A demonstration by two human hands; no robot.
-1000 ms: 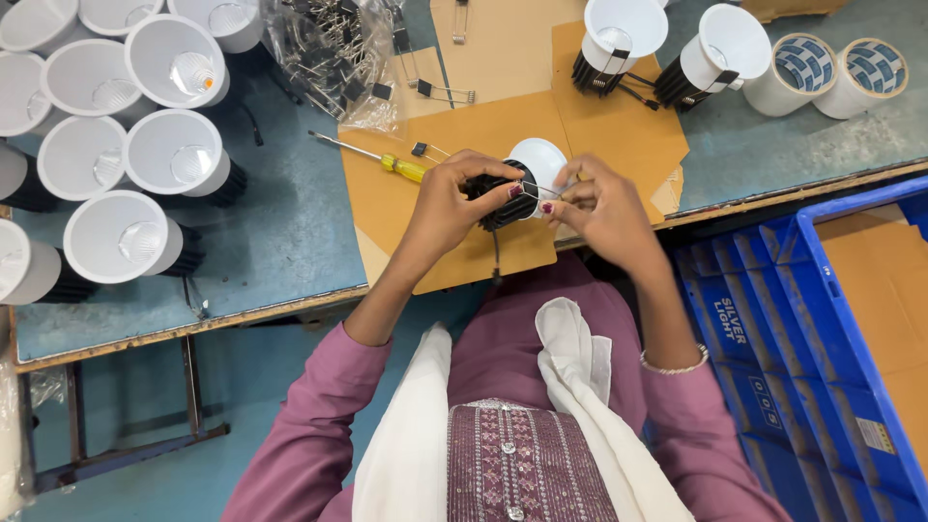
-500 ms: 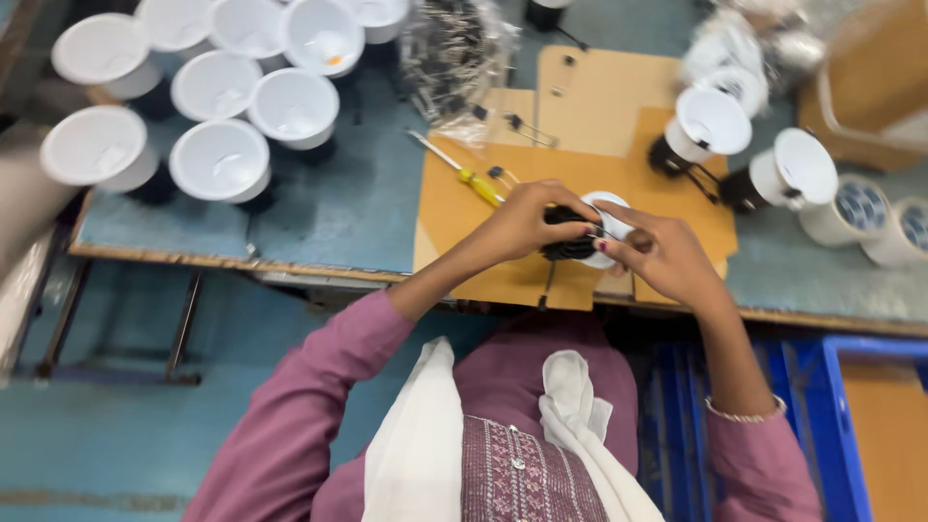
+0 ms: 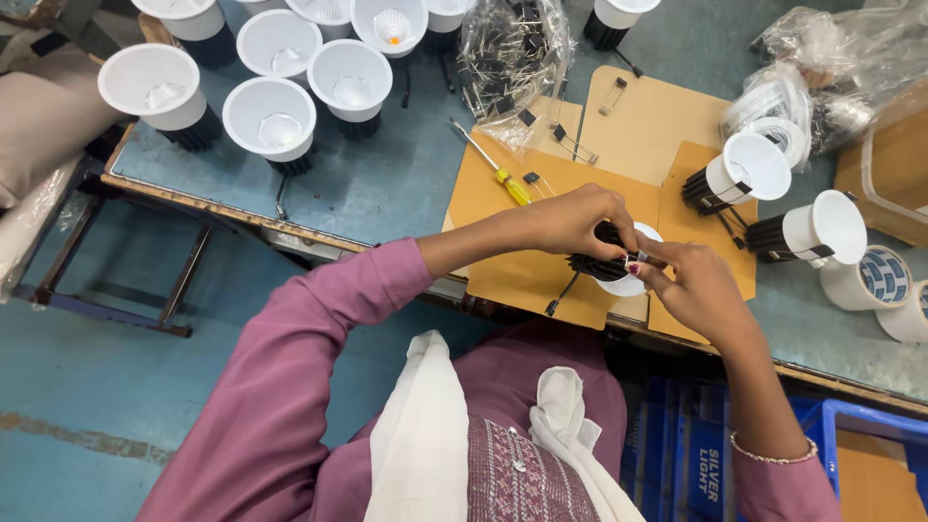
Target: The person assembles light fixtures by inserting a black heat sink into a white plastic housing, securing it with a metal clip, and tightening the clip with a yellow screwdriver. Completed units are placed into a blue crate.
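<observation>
Both of my hands meet over a small round downlight (image 3: 619, 273), white rimmed with a black finned body and a short black wire hanging below it. My left hand (image 3: 570, 220) grips its black body from above. My right hand (image 3: 688, 285) pinches its white rim and a small metal clip at the side. The light is held just above a sheet of brown cardboard (image 3: 541, 208) on the blue-grey table. A yellow-handled screwdriver (image 3: 495, 166) lies on the cardboard to the left of my hands.
Several white downlights (image 3: 271, 118) stand face up at the far left. Two more downlights (image 3: 744, 174) lie on their sides at the right, beside tape rolls (image 3: 870, 278). A clear bag of metal spring clips (image 3: 507, 58) sits behind. A blue crate (image 3: 715, 454) is below the table edge.
The view has swung left and tilted, so the table sits further right in the picture. Both hands have stayed on the downlight, turning it slightly between the fingers.
</observation>
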